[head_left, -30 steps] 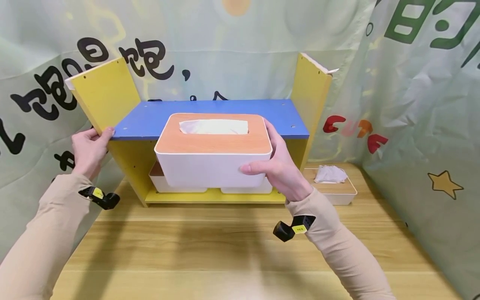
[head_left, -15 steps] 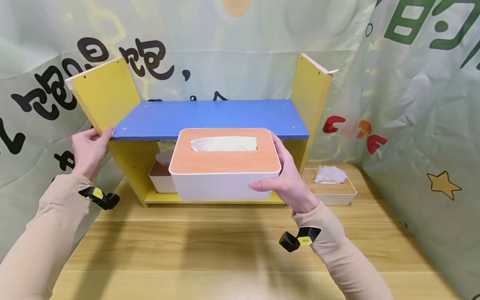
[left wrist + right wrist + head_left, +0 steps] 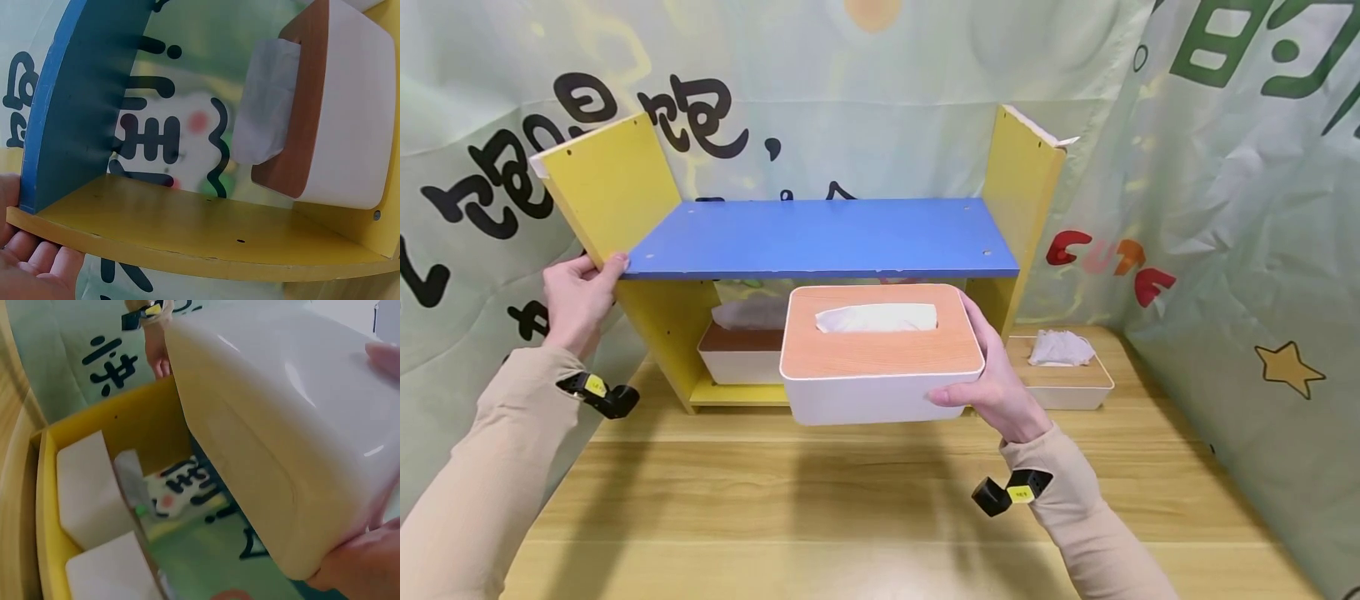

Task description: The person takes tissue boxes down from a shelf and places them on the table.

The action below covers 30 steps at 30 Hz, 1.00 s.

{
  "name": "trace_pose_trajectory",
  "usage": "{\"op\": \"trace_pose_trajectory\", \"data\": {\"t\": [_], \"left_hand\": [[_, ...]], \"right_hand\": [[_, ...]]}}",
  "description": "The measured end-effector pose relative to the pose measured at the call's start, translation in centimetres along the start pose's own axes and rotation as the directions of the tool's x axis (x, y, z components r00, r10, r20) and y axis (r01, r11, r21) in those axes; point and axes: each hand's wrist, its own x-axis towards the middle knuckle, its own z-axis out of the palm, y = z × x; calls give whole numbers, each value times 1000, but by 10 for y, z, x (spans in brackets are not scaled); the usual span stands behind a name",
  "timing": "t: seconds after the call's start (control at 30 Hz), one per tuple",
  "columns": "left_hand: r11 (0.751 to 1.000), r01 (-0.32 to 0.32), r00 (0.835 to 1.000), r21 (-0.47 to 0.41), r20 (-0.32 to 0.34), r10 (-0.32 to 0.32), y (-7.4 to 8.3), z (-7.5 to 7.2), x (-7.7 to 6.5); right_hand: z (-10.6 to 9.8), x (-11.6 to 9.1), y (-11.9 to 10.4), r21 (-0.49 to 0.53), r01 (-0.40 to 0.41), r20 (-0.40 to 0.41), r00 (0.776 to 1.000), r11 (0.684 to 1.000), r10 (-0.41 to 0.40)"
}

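Note:
In the head view my right hand (image 3: 1003, 396) holds a white tissue box (image 3: 865, 400) with a wood-look lid and tissue in its slot. Its thumb lies on the front wall, and the box hangs before the shelf's lower compartment. From the right wrist camera the pale underside of this box shows. My left hand (image 3: 578, 304) grips the yellow side panel of the shelf unit (image 3: 827, 237) beside the blue board's left corner; fingers (image 3: 44, 256) curl under the panel edge in the left wrist view. Inside the lower compartment stands another tissue box (image 3: 741, 367), with a darker brown lid.
The right wrist view shows two white boxes side by side in the compartment, one (image 3: 94, 494) beyond the other (image 3: 115, 569). Right of the shelf, a tissue box (image 3: 1071, 398) with crumpled tissue stands on the wooden table (image 3: 700, 517). A printed cloth (image 3: 865, 100) hangs behind.
My right hand has brought the held tissue box down and to the right, from in front of the blue board to below its front edge. The left hand stays on the shelf.

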Motion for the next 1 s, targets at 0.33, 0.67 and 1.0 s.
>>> {"op": "trace_pose_trajectory", "data": {"t": [0.33,0.67,1.0], "left_hand": [[1000,-10,1000,-4,3,10,-1,1,-1],[999,-6,1000,42,-3,6,0,1,0],[995,-1,1000,102,-18,3,0,1,0]], "right_hand": [[-30,-26,22,-34,7,9,1000,999,-6],[-59,-43,46,-55,9,7,1000,998,-8],[-82,-62,57,-45,16,2,1000,999,-16]]}}
